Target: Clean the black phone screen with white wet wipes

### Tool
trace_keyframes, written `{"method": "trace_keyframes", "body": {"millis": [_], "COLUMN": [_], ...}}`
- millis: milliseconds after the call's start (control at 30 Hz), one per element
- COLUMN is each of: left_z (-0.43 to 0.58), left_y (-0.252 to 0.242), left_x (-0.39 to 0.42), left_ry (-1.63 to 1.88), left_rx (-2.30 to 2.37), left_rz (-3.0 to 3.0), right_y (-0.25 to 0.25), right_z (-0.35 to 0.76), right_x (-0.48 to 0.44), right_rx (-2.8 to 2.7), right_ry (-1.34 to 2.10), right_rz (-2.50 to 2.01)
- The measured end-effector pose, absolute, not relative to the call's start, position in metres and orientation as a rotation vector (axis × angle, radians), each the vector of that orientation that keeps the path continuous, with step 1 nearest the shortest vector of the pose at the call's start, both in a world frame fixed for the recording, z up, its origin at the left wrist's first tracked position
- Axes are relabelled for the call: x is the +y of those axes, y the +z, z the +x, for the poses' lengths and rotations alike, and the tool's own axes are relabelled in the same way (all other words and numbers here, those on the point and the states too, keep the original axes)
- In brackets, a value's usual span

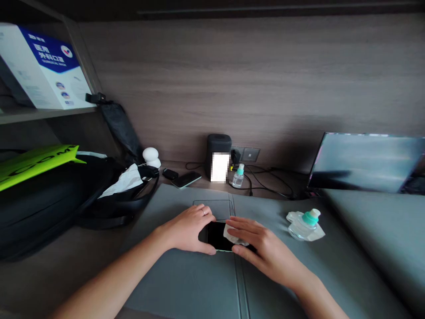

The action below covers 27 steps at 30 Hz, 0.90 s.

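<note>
Dead ahead of the person, the phone (217,235) lies face up on the grey mat (186,283); call it the clock's centre. The left hand (188,230) comes from eight o'clock and straddles its left end, thumb on the near edge, fingertips at the far one, pinching it between them, I'd judge to stop it sliding. The right hand (260,241), from four o'clock, lies stretched over a white wipe (229,234) on the screen, thumb apart at the near edge. Flat fingers would spread the pressure; whether they also pinch the wipe I can't tell. That hand hides the phone's right end.

Near three o'clock a bottle (303,227) stands on a crumpled tissue (318,233), beyond the right wrist. Toward one sits a smaller bottle (237,178) by loose cables (282,191); at twelve, a speaker (219,142); at eleven, a second phone (187,179). A bulky bag (49,206) crowds nine to ten.
</note>
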<state>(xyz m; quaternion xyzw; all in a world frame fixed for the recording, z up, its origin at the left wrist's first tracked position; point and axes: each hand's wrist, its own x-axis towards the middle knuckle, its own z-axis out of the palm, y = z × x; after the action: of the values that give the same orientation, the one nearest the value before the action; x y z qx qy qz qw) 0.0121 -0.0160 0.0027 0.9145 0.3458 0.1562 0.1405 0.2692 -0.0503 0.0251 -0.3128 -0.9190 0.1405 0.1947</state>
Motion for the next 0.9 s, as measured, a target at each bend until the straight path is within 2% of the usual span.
{"method": "trace_keyframes", "body": {"millis": [233,500,900], "left_z": [0.012,0.011,0.011], "left_y": [0.004,0.002,0.002], "left_x": [-0.016,-0.016,-0.016], "left_ry": [0.45,0.454,0.452], "left_rx": [0.999,0.991,0.999], "left_rz": [2.643,2.643,2.665], "right_y": [0.019,0.012,0.007], "right_z": [0.269,0.274,0.271], "right_x": [-0.048,-0.045,-0.04], "right_rx": [-2.619,-2.477,-2.479], "right_ry": [0.37,0.186,0.36], "right_rz": [-0.809,-1.011,-1.118]}}
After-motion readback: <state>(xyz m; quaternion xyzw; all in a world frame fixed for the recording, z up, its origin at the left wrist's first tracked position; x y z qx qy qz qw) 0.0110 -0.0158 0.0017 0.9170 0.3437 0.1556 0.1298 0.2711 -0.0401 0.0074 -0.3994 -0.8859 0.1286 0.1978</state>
